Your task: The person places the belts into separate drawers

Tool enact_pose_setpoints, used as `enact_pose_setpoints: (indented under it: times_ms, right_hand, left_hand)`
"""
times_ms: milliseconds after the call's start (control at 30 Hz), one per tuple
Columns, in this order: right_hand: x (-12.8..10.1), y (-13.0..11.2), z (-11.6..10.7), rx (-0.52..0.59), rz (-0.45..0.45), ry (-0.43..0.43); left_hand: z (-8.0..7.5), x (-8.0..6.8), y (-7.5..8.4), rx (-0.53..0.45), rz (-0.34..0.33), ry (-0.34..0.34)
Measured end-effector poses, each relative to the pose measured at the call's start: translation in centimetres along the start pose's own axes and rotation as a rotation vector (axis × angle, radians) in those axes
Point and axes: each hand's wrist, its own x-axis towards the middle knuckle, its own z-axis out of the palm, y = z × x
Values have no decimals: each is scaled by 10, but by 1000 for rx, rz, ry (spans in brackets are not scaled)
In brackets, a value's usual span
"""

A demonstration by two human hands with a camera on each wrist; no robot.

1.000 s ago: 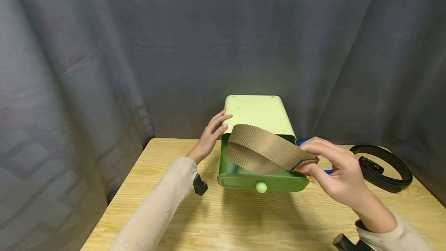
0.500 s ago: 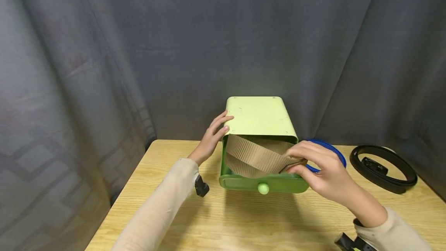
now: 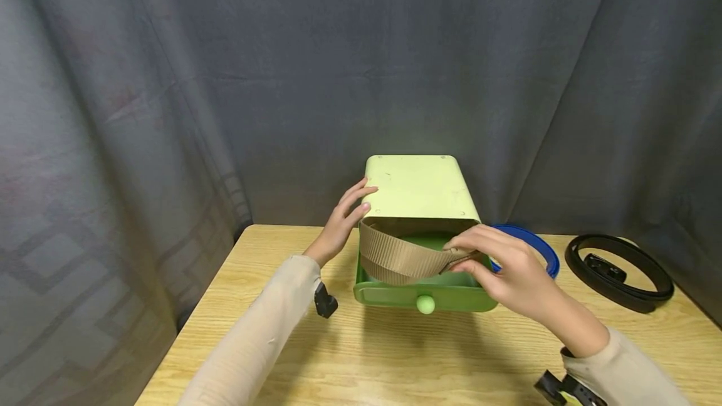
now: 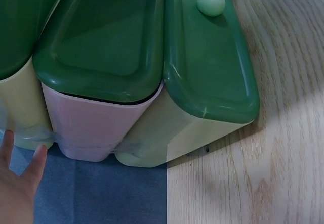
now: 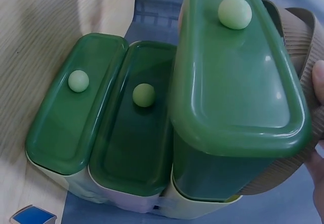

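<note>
A light green cabinet (image 3: 417, 190) stands at the back of the wooden table (image 3: 395, 362), its top drawer (image 3: 389, 296) pulled out. My right hand (image 3: 459, 255) pinches a coiled tan ribbed belt (image 3: 395, 254) that sits low inside the drawer. My left hand (image 3: 366, 200) rests with straight fingers on the cabinet's top left edge. In the right wrist view the pulled-out drawer (image 5: 233, 82) juts past two shut drawers (image 5: 101, 123), with the tan belt (image 5: 304, 42) curving round its right side. The left wrist view shows the drawer fronts (image 4: 202, 57) and my left fingers (image 4: 15, 183).
A blue belt (image 3: 541, 249) lies coiled just right of the cabinet, behind my right hand. A black belt (image 3: 620, 271) lies coiled at the table's right end. A dark curtain hangs close behind the table.
My right hand has moved left and down, bringing the tan belt from above the drawer into it. The blue belt now shows behind the hand. The left hand has stayed put.
</note>
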Motion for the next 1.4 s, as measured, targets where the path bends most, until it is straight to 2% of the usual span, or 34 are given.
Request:
enact_pose_setpoints:
  times_ms: [333, 367, 533, 600, 1167, 1400]
  right_hand:
    - [1, 4, -1, 51, 98, -76]
    - [1, 4, -1, 51, 109, -84]
    - [1, 5, 0, 62, 138, -101]
    - [1, 6, 0, 57, 140, -99]
    - [0, 8, -2, 69, 123, -72]
    - [-1, 11, -3, 55, 143, -78]
  left_hand:
    - [1, 0, 1, -10, 8, 15]
    - [1, 1, -4, -8, 13, 21]
    - [1, 1, -4, -9, 13, 29]
    - [2, 0, 2, -12, 9, 24]
    - [4, 0, 3, -15, 9, 11]
    - [4, 2, 4, -11, 11, 16]
